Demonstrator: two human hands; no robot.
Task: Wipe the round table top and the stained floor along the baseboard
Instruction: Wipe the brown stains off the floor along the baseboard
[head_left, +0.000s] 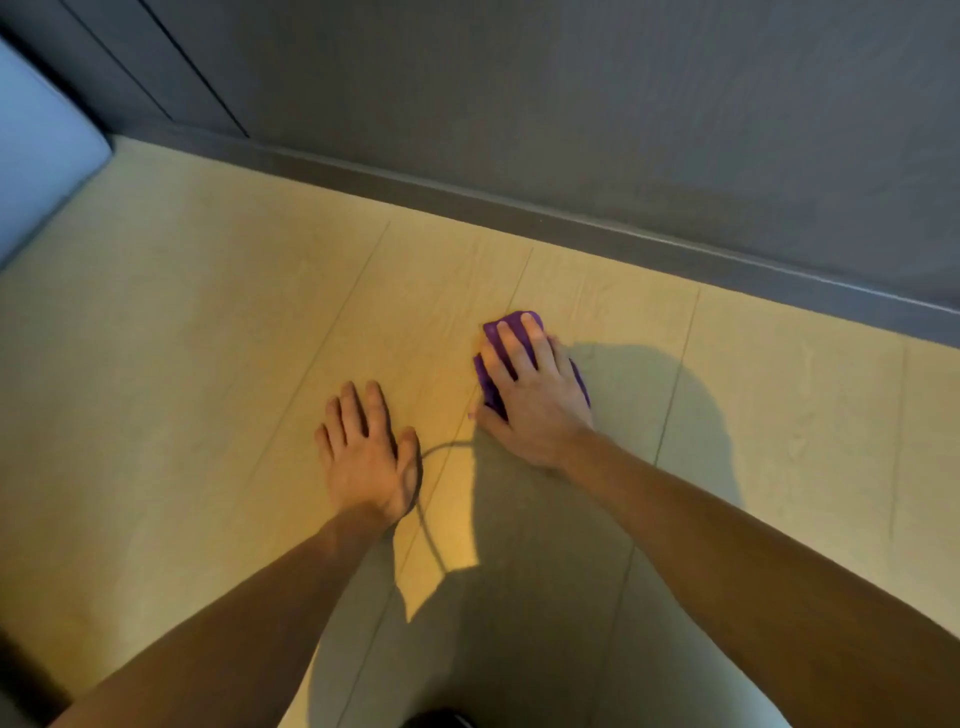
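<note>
A folded purple cloth (511, 322) lies on the pale wood-look floor (208, 338), a short way in front of the grey baseboard (571, 223). My right hand (535, 395) presses flat on top of the cloth, fingers spread toward the baseboard, covering most of it. My left hand (363, 452) rests palm down on the bare floor to the left of the cloth, fingers apart, holding nothing. The round table is not in view.
A grey wall (571, 93) rises behind the baseboard. A pale blue-white panel (36, 156) stands at the far left. A thin dark cord (431, 499) curves on the floor beside my left wrist. My shadow falls over the floor to the right.
</note>
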